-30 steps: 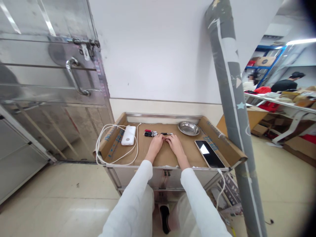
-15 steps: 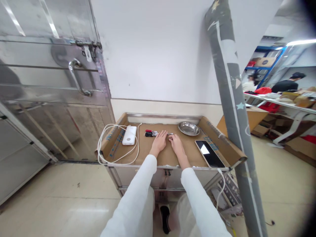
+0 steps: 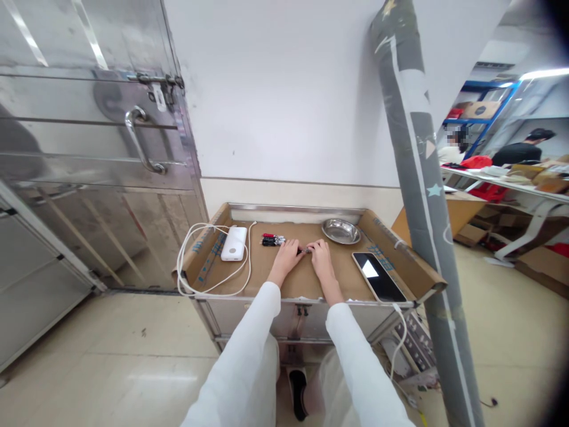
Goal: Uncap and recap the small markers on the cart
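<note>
My left hand (image 3: 287, 257) and my right hand (image 3: 320, 258) are close together over the middle of a cardboard-lined cart top (image 3: 267, 279). Between their fingertips is a thin dark pen (image 3: 301, 251), mostly covered by the fingers. Both hands are closed on it, one at each end. Just left of my left hand lie several pens (image 3: 272, 240), black ones with silvery parts and a red one at the back, side by side. A round steel dish (image 3: 341, 232) sits behind and to the right of my right hand.
A white power bank (image 3: 233, 244) with a looped white cable lies at the left. At the right is a phone (image 3: 379, 277) with a cable. Raised cardboard edges flank the top. A tall wrapped roll (image 3: 422, 154) leans at the right; people sit farther back.
My left hand has drawn in its flattened fingers and now pinches the pen. My right fingers have closed on its other end, and the dark pen now shows between the hands.
</note>
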Demonstrator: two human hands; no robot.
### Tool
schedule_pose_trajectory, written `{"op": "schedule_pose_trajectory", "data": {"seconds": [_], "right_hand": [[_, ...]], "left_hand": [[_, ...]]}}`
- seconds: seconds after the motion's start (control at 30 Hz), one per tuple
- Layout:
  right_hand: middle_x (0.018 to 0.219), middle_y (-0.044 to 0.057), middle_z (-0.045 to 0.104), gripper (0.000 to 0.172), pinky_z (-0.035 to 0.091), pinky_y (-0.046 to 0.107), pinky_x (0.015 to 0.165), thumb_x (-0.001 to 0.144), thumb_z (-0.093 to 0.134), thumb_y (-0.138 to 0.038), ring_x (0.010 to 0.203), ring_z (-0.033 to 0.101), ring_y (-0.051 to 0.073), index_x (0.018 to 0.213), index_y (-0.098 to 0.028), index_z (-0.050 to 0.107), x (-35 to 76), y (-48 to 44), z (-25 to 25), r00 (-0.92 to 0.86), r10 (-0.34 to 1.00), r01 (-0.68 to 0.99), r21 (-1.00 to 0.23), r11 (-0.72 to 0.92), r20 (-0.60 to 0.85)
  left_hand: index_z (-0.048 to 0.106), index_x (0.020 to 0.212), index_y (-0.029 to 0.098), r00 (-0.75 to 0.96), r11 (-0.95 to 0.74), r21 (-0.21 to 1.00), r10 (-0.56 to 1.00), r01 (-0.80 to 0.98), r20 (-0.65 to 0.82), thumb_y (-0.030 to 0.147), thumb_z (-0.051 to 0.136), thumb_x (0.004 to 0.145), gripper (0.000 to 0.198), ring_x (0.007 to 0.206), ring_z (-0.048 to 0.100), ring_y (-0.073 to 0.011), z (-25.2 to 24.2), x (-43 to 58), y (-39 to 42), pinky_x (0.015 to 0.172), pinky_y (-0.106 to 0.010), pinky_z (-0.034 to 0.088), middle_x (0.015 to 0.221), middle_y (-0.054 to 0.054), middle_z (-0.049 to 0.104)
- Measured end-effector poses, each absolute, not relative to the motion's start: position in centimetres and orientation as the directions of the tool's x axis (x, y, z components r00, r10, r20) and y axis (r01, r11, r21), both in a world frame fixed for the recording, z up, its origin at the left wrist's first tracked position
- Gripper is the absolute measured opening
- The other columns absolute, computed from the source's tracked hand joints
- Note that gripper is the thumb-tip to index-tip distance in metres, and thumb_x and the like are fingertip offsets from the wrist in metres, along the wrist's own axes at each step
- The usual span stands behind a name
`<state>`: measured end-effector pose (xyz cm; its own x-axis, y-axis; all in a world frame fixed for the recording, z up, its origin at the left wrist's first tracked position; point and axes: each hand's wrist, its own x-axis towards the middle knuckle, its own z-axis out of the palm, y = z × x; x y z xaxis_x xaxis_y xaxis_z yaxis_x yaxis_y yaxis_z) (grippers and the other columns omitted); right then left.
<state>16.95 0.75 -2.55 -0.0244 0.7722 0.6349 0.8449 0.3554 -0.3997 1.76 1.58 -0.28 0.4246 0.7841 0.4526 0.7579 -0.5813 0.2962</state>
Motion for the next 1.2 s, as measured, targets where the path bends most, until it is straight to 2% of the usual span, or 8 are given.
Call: {"op": "schedule_pose_trajectory", "data": {"seconds": [0.17, 0.27, 0.47, 0.7, 0.97, 1.1, 1.2], "right_hand": [[0.090, 0.010, 0.054, 0.028, 0.043, 0.036, 0.082, 0.090, 0.037, -0.018, 0.086, 0.047, 0.023, 0.089, -0.018, 0.066, 16.9, 0.8, -2.6, 0.000, 0.755, 0.837, -0.414, 0.359, 0.656], [0.090, 0.010, 0.054, 0.028, 0.044, 0.037, 0.082, 0.091, 0.037, -0.019, 0.086, 0.047, 0.023, 0.090, -0.018, 0.065, 16.8, 0.7, -2.6, 0.010, 0.741, 0.827, -0.422, 0.371, 0.671], [0.090, 0.011, 0.054, 0.031, 0.044, 0.038, 0.082, 0.092, 0.033, -0.019, 0.086, 0.047, 0.023, 0.090, -0.017, 0.064, 16.8, 0.5, -2.3, 0.049, 0.723, 0.817, -0.444, 0.368, 0.690], [0.090, 0.011, 0.052, 0.033, 0.044, 0.038, 0.082, 0.094, 0.030, -0.022, 0.086, 0.049, 0.022, 0.091, -0.017, 0.063, 17.0, 0.5, -2.1, 0.114, 0.683, 0.793, -0.480, 0.375, 0.721], [0.092, 0.010, 0.055, 0.032, 0.046, 0.038, 0.085, 0.093, 0.033, -0.026, 0.088, 0.053, 0.021, 0.095, -0.018, 0.064, 16.9, 0.5, -1.9, 0.067, 0.696, 0.726, -0.513, 0.457, 0.715], [0.100, 0.011, 0.058, 0.034, 0.045, 0.038, 0.090, 0.093, 0.032, -0.025, 0.095, 0.054, 0.021, 0.105, -0.018, 0.062, 16.9, 0.4, -1.7, 0.056, 0.713, 0.691, -0.543, 0.478, 0.699], [0.101, 0.011, 0.059, 0.034, 0.045, 0.038, 0.091, 0.092, 0.032, -0.022, 0.096, 0.055, 0.021, 0.104, -0.019, 0.063, 16.9, 0.3, -1.6, 0.038, 0.721, 0.685, -0.543, 0.485, 0.692]], "left_hand": [[0.050, 0.090, 0.019, 0.427, -0.619, 0.411, 0.773, 0.669, 0.470, 0.023, 0.048, 0.091, 0.005, 0.091, 0.058, -0.0174, -0.3, 1.6, 1.4, 0.084, -0.032, 0.045, 0.093, -0.004, 0.061], [0.050, 0.096, 0.019, 0.395, -0.619, 0.457, 0.773, 0.638, 0.496, 0.021, 0.044, 0.092, 0.007, 0.093, 0.059, -0.0163, -0.3, 1.6, 1.3, 0.084, -0.031, 0.047, 0.097, -0.004, 0.062], [0.053, 0.102, 0.017, 0.393, -0.635, 0.409, 0.749, 0.655, 0.534, 0.021, 0.040, 0.094, 0.016, 0.101, 0.058, -0.0179, -0.6, 1.5, 1.5, 0.090, -0.034, 0.046, 0.103, -0.008, 0.062], [0.055, 0.104, 0.017, 0.415, -0.663, 0.354, 0.714, 0.660, 0.564, 0.021, 0.039, 0.095, 0.019, 0.099, 0.058, -0.0184, -0.5, 1.4, 1.4, 0.090, -0.035, 0.047, 0.102, -0.008, 0.062], [0.053, 0.110, 0.017, 0.442, -0.692, 0.330, 0.686, 0.642, 0.578, 0.022, 0.041, 0.095, 0.020, 0.100, 0.058, -0.0181, -0.2, 1.5, 1.0, 0.091, -0.035, 0.047, 0.105, -0.007, 0.061], [0.052, 0.115, 0.018, 0.440, -0.677, 0.335, 0.702, 0.655, 0.560, 0.023, 0.043, 0.094, 0.023, 0.098, 0.058, -0.0176, -0.2, 1.5, 0.9, 0.090, -0.034, 0.048, 0.106, -0.007, 0.059], [0.052, 0.116, 0.018, 0.447, -0.665, 0.316, 0.713, 0.677, 0.541, 0.022, 0.043, 0.094, 0.024, 0.098, 0.058, -0.0176, -0.1, 1.5, 0.8, 0.089, -0.033, 0.047, 0.105, -0.007, 0.059]]}}
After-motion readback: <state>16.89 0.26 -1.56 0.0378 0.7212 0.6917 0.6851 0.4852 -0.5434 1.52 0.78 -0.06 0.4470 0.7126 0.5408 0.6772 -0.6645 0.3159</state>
